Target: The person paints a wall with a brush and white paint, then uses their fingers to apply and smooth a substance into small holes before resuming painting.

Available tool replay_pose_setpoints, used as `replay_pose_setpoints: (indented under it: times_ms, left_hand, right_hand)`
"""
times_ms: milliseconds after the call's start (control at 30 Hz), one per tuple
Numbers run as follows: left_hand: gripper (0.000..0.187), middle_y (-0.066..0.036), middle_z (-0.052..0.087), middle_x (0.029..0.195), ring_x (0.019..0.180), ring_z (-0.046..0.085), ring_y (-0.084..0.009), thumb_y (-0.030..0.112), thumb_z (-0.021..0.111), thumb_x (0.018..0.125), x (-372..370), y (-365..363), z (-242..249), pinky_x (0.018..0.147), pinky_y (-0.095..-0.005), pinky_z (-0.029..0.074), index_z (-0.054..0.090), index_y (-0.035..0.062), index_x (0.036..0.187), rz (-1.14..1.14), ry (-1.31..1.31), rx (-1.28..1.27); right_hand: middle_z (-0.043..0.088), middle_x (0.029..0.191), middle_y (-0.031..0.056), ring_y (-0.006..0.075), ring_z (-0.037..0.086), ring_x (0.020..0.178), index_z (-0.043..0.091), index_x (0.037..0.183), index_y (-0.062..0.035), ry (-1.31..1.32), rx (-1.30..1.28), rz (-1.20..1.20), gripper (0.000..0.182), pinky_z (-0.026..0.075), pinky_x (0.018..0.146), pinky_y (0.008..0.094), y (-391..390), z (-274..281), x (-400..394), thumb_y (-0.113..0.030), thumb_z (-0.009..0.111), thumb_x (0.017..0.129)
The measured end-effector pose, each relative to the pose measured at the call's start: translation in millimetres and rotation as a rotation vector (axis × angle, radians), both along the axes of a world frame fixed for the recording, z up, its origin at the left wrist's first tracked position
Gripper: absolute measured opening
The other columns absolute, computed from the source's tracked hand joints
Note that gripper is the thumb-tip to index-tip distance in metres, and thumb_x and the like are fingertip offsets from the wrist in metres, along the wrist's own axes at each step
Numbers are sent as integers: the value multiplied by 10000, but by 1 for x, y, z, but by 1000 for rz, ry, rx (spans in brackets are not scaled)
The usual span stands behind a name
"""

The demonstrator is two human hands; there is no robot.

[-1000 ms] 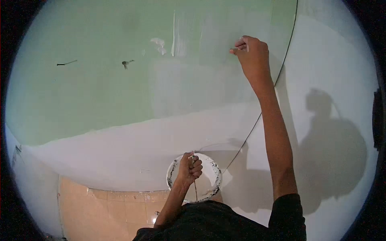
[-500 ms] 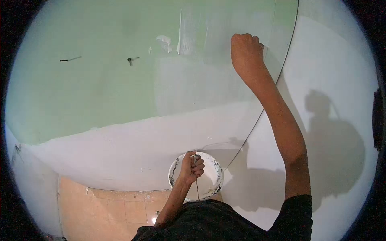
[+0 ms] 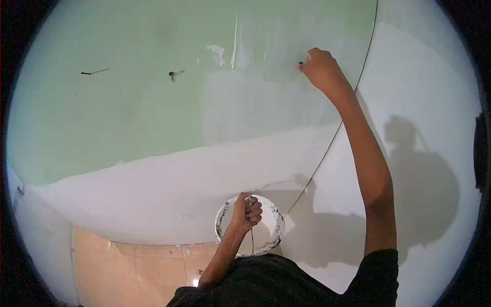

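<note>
My right hand is up at the pale patch on the green wall, fingers curled in, though I can't tell what they pinch or whether they touch the surface. My left hand is closed around the thin handle of the bucket of white paste, below by the wall; I judge that any stroke up there calls for light, even pressure and a level bucket.

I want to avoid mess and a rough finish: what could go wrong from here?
The left hand grips the bucket by its thin handle; a tilt might spill the white paste.
The raised white streak on the green wall could dry as a ridge.
If the right hand works leftward, it might catch the dark fixing.
</note>
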State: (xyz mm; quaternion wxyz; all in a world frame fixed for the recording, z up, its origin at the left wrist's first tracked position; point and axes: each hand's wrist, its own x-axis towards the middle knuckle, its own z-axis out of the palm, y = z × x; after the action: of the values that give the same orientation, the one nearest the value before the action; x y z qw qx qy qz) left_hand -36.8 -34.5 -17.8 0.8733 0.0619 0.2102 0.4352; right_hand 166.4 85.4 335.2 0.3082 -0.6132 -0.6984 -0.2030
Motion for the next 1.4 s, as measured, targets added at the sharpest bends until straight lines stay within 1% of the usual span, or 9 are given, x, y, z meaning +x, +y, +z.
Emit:
replay_pose_setpoints:
  times_ms: [200,267,400,533,600,867,1000,1200,1400]
  left_hand:
    - [307,74,233,536,402,207,-60,390,569,879,-1,0,7,363,-229,145,466,158,706,-14,-24,7]
    - [351,71,254,562,415,226,-54,407,535,900,-1,-2,12,347,-225,175,413,173,668,-27,4,45]
    - [318,71,271,568,416,239,-53,391,557,889,0,-6,19,352,-221,178,457,160,697,-2,47,11]
    - [303,69,284,574,415,241,-54,383,564,885,1,-5,15,356,-218,180,475,153,710,-34,-30,46]
    - [318,79,247,536,406,208,-55,378,561,881,6,-6,21,358,-221,151,442,166,676,35,116,-16]
    - [297,72,273,543,401,212,-60,369,557,879,6,-2,12,356,-225,161,451,169,687,5,50,-41]
    - [330,63,317,569,414,256,-64,408,550,889,4,1,6,359,-226,178,480,138,713,-17,41,8]
    - [304,75,252,529,397,210,-56,364,552,886,9,1,12,363,-223,169,460,160,681,14,49,-13]
    - [316,78,243,520,397,208,-58,367,552,887,9,0,13,365,-226,164,464,165,659,4,55,-47]
  right_hand:
    - [677,760,148,168,650,670,613,848,62,235,-37,260,166,512,637,295,34,-6,30,-103,629,856]
    - [669,730,118,134,617,644,632,807,51,445,-217,365,143,488,610,274,20,-2,26,-87,633,848]
    - [656,698,77,94,537,580,651,760,21,735,-155,556,159,440,558,242,27,-17,29,-125,681,814]
    - [647,689,31,56,500,573,671,769,-50,864,-402,554,142,379,524,218,23,-12,35,-179,704,817]
    - [635,674,20,59,492,563,666,756,-62,864,-405,507,177,377,519,222,30,-14,36,-214,715,832]
    - [618,639,47,95,501,538,642,740,-23,894,-417,501,202,377,488,245,41,-10,27,-179,701,856]
    - [629,662,60,102,534,550,642,743,-18,636,-469,486,232,373,474,255,49,-7,31,-205,734,845]
    - [648,707,54,93,546,582,663,799,-2,920,-489,677,252,408,515,237,31,-13,27,-236,748,838]
    - [666,757,43,94,575,628,658,815,-22,714,-303,671,134,466,591,234,26,-25,26,-137,640,882]
